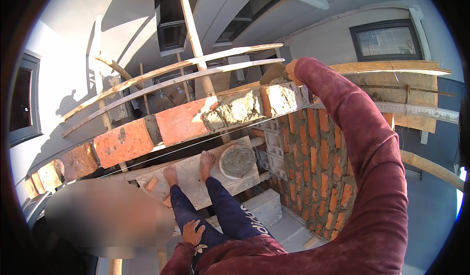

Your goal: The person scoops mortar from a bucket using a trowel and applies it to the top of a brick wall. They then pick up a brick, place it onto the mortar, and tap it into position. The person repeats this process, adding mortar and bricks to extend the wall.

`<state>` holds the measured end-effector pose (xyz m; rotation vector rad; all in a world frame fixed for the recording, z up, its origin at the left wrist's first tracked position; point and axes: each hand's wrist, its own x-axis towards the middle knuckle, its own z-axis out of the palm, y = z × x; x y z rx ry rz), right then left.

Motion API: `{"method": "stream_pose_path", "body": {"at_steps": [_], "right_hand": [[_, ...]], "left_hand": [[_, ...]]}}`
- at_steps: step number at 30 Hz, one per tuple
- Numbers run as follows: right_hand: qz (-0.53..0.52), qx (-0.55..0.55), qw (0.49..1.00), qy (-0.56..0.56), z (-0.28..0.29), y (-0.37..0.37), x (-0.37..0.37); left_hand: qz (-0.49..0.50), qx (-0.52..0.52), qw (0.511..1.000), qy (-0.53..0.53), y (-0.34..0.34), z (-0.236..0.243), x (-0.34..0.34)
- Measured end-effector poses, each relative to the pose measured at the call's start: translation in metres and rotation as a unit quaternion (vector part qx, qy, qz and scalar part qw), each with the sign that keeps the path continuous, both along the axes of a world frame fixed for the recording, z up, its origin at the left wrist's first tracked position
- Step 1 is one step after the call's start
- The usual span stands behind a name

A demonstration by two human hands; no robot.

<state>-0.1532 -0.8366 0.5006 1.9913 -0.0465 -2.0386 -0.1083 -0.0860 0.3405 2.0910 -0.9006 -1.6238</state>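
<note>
My right hand (293, 72) is at the far end of the brick course, its fingers closed round what looks like a trowel. The trowel blade (274, 73) shows brown-grey just left of the hand; the handle is hidden in my grip. Below it, wet mortar (280, 81) lies on top of a mortar-smeared brick (284, 99). More mortar (240, 106) covers the course beside a red brick (181, 123). My left hand (194, 232) rests on my thigh with fingers apart, holding nothing.
A taut string (196, 144) runs along the course. My bare feet stand on a plank (196, 194), beside a round bucket of mortar (237, 161) and a brick piece (152, 183). Bamboo poles (193, 40) rise beyond the wall. A brick wall (318, 162) drops away at right.
</note>
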Motion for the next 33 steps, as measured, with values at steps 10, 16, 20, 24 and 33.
{"method": "stream_pose_path", "body": {"at_steps": [10,16,20,24,33], "right_hand": [[-0.095,-0.013,0.993,-0.064,0.030,0.010,0.024],[-0.109,0.013,0.989,-0.104,0.034,0.028,0.032],[-0.054,0.070,0.991,-0.099,0.034,0.041,0.055],[-0.167,0.063,0.972,-0.153,0.038,0.039,0.078],[-0.607,0.131,0.774,-0.119,0.008,0.015,0.104]], "left_hand": [[0.007,-0.003,1.000,-0.003,-0.006,-0.003,-0.004],[0.007,0.022,1.000,0.005,-0.016,0.001,-0.003],[0.008,0.013,1.000,0.010,-0.017,0.003,-0.001],[0.002,0.015,1.000,-0.005,-0.015,0.001,-0.003],[0.029,0.016,0.999,-0.001,-0.015,0.004,-0.007]]}}
